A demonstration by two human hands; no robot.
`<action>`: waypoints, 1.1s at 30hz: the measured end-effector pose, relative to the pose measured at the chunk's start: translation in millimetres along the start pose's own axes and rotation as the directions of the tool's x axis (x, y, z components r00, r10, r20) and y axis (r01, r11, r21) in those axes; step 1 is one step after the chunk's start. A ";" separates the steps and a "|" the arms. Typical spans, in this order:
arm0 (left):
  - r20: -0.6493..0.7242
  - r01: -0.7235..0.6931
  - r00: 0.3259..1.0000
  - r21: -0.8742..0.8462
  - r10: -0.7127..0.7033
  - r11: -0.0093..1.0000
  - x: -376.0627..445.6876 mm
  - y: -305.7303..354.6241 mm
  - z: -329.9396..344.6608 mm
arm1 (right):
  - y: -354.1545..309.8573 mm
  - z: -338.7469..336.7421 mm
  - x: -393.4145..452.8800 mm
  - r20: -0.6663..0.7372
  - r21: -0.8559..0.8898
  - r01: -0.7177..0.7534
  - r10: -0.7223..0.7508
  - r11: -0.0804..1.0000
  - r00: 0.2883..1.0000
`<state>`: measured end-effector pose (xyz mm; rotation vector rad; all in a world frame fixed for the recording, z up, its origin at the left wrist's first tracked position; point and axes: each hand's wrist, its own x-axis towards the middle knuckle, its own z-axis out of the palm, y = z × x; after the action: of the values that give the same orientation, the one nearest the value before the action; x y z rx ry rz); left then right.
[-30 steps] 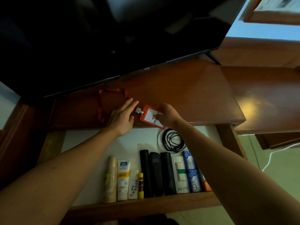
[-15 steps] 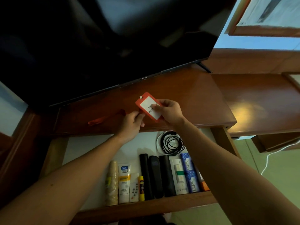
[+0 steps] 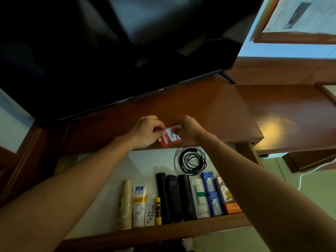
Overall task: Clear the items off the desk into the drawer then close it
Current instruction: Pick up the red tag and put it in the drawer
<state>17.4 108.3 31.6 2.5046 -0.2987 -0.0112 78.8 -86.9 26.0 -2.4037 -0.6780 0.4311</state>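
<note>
Single head-worn wide-angle view — looks forward and steeply down from above worktop [image 3: 209,110]. Open drawer [image 3: 145,235] lies nearest, at frame bottom; dark screen [image 3: 109,51] fills top. Both forearms enter from lower corners — close range, edges bowed by lens. No second view to share.

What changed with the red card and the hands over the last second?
The red badge holder was lying on the desk under the right hand; it was lifted, and now both hands pinch it above the desk edge, the left hand having closed on it. The strap is gathered up. The drawer contents stayed put.
</note>
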 end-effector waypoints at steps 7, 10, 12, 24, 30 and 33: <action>-0.071 0.106 0.989 -0.268 -0.129 0.958 9.3 -3.5 -11.5 | -1.2 -9.4 -22.1 0.270 0.532 -0.223 0.086 0.817 0.959; -0.017 0.271 0.937 -0.593 -0.349 0.758 7.1 -3.0 -8.9 | 2.2 -15.6 -27.3 0.308 0.738 -0.277 0.058 0.615 0.950; 0.127 0.356 0.904 -0.752 -0.408 0.555 2.8 -3.1 -6.0 | 3.1 -17.6 -27.0 0.311 0.817 -0.286 0.035 0.500 0.950; 0.218 0.440 0.852 -0.791 -0.476 0.425 -7.1 29.5 20.7 | 0.7 -15.7 -12.8 -0.052 0.906 -0.104 0.351 0.411 0.935; 0.218 0.430 0.898 -0.620 -0.382 0.656 -9.0 32.6 30.3 | -0.5 -11.7 -14.2 -0.232 0.843 -0.037 0.424 0.536 0.876; 0.242 0.401 0.916 -0.497 -0.321 0.769 -11.1 37.1 28.0 | 0.3 -10.0 -16.2 -0.355 0.689 0.010 0.325 0.725 0.877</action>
<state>-3.4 65.3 29.6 1.9558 0.1324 -0.3847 70.1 -100.7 35.8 -1.7471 -0.0504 0.1230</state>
